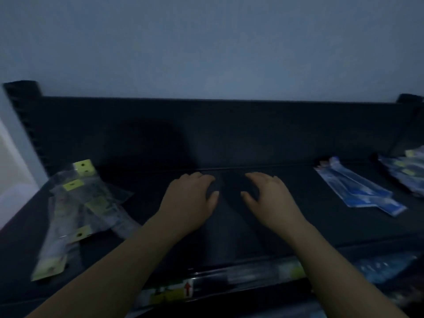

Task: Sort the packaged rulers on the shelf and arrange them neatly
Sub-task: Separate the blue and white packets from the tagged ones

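Both palm-down over shelf: left hand, right hand

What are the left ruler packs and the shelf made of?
Left ruler packs: likely clear plastic film, see-through with glossy creases; yellow header cards look like matte paper. Shelf: dark, matte, flat panel; metal or coated board, too dim to tell.

Lighting: very dim, blue-grey cast throughout. Shadow: broad soft dark patch on the black metal shelf back panel, 10 o'clock of centre. Focus: soft overall; clear yellow-tagged ruler packets at 9 o'clock motion-smeared. Edges: wide-angle bowing at corners.
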